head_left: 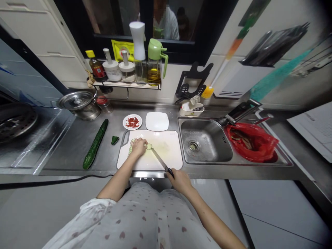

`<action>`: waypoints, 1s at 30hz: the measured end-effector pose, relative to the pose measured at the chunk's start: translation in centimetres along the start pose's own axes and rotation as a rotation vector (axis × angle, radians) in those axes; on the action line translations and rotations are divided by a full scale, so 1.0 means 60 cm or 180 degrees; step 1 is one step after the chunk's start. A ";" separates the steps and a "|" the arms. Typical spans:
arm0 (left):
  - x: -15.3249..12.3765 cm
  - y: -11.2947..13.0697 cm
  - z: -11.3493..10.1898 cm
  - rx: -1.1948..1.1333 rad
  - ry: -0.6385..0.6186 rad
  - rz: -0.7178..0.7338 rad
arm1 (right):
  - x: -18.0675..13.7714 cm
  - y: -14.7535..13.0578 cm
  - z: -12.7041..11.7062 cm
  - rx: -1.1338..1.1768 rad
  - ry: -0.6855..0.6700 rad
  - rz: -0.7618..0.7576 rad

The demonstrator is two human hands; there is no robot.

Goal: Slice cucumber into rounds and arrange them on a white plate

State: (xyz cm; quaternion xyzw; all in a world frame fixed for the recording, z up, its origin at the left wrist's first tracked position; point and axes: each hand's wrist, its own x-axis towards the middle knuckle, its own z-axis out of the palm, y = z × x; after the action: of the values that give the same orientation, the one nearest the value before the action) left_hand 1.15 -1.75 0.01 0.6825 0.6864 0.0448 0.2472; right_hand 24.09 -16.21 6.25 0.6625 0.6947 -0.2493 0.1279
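My right hand [180, 180] is wrapped round the black handle of a kitchen knife [159, 159]. The blade slants up and left across the white cutting board [166, 138], its tip close to a round cucumber slice [149, 147]. On the left part of the board, my left hand [139, 147] is closed over more pale green cucumber slices [130, 149]; its fingers partly cover them. Left of the board lie a cut cucumber end [114, 140] and a long whole cucumber [95, 145].
Behind the board stand a small plate of chopped red pieces [132, 122] and a white plate [157, 121]. A steel sink [207, 138] is to the right, with a red plastic bag [250, 141] beyond it. At the back left sits a lidded pot [80, 105], near a condiment shelf [127, 84].
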 end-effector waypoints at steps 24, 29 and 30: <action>0.004 0.005 0.006 -0.0115 0.0086 -0.0255 | 0.023 -0.001 -0.028 -0.0157 -0.0168 -0.0129; 0.004 0.004 0.011 -0.0088 0.0130 -0.0256 | 0.028 -0.011 -0.027 -0.0243 -0.0094 -0.0189; 0.005 0.003 0.012 -0.0084 0.0134 -0.0255 | 0.029 -0.013 -0.027 -0.0246 -0.0085 -0.0180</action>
State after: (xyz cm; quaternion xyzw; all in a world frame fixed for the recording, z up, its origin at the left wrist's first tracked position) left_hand 1.63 -1.66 -0.61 0.6500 0.7175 0.0583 0.2433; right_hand 23.40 -13.92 6.87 0.6338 0.7205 -0.2346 0.1555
